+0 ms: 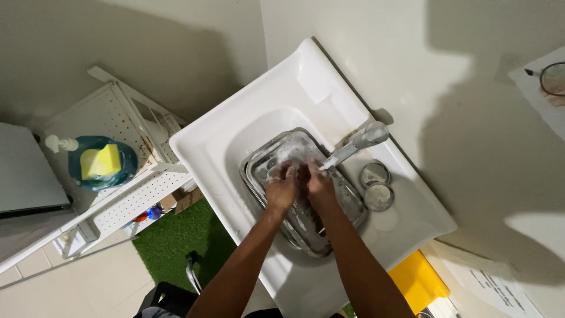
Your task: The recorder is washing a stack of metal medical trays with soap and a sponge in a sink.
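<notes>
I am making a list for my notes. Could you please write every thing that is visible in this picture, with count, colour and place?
sink: one, white, centre, fixed to the wall
metal tray: one, silver, soapy, inside the sink basin
tap: one, silver, at the sink's rear edge, over the tray
small round metal lids: two, silver, on the sink ledge beside the tap
rack: one, white, perforated, left of the sink
soap dispenser: one, teal, on the rack
sponge: one, yellow, on the dispenser
green mat: one, on the floor below the sink
yellow thing: one, lower right, kind unclear
left hand: one, soapy, over the tray
right hand: one, soapy, touching the left
</notes>
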